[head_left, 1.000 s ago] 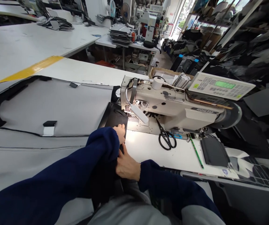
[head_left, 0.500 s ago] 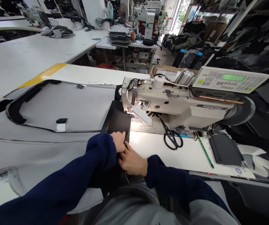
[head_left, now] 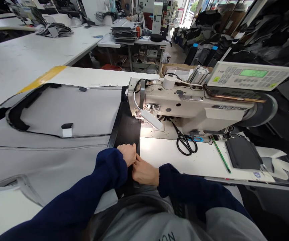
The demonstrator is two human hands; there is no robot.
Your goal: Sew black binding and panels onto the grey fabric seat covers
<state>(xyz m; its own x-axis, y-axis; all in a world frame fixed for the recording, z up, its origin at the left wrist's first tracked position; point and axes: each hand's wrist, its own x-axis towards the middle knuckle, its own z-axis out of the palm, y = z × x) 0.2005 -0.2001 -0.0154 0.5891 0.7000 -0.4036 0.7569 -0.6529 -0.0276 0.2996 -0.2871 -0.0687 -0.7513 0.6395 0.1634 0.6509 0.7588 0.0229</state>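
A black strip (head_left: pixel 128 129) runs from under the needle area of the sewing machine (head_left: pixel 197 110) toward my body, along the right side of a large grey fabric piece (head_left: pixel 91 110). My left hand (head_left: pixel 127 154) is closed on the strip's edge near the front of the table, fingers curled. Right beside it, my right hand (head_left: pixel 144 171) pinches the same edge, its fingertips meeting the left hand. The fingertips of both are partly hidden in the dark material. A lit white lamp (head_left: pixel 151 119) hangs at the machine's head.
Black scissors (head_left: pixel 186 143) lie on the machine bed's front edge. A green pencil (head_left: pixel 221 154) and a dark grey pad (head_left: pixel 243 153) are farther right. A control panel (head_left: pixel 251 76) tops the machine. Stacked pieces (head_left: pixel 124 30) stand behind.
The camera view has shifted slightly. Both hands stay together at the strip's edge, a little farther from the machine head, with more of the black strip showing between them and the needle area.
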